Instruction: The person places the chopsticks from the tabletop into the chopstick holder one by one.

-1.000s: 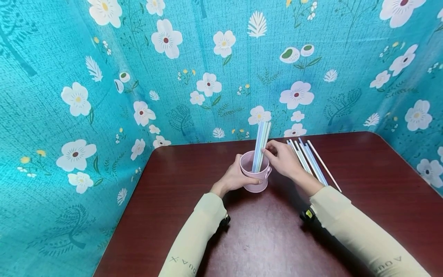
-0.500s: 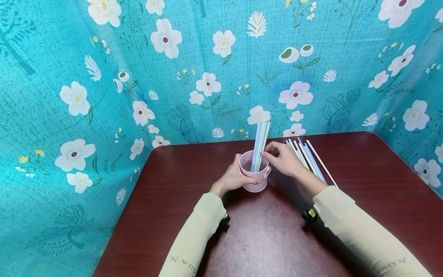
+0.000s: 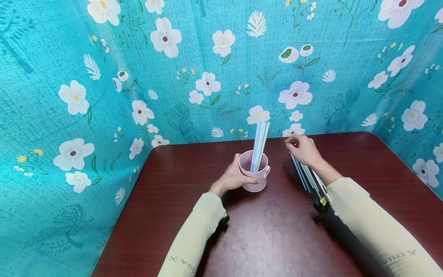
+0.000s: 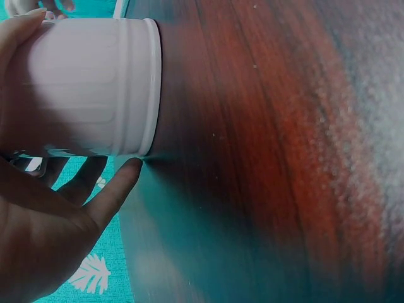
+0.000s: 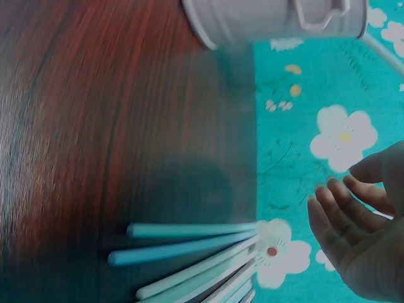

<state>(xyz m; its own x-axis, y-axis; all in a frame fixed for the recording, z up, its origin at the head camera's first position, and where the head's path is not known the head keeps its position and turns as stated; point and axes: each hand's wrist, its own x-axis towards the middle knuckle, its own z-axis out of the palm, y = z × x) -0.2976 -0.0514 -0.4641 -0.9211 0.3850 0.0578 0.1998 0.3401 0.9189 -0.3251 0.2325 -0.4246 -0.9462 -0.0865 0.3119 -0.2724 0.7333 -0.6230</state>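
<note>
In the head view, my left hand [image 3: 232, 176] grips a small pink metal bucket [image 3: 254, 181] around its side, the thumb across the near face. Its side and base fill the upper left of the left wrist view, with fingers spread below. A bundle of pastel drinking straws [image 3: 258, 144] stands in the bucket, tilted slightly right. My right hand [image 3: 303, 151] is over the far end of more straws [image 3: 306, 177] lying on the table, thumb and fingertips close together. In the right wrist view, its fingers are loosely bent with nothing visible between them, beside the loose straws [image 5: 183, 246].
A dark red-brown wooden table [image 3: 183, 173] carries everything. Behind it and along both sides hangs a turquoise flowered cloth [image 3: 214, 104], close to the table's back edge. The bucket's folded handle [image 5: 325, 16] shows in the right wrist view.
My right hand has left the straws standing in the bucket and moved right, over the loose ones on the table. My left hand and the bucket have stayed in place.
</note>
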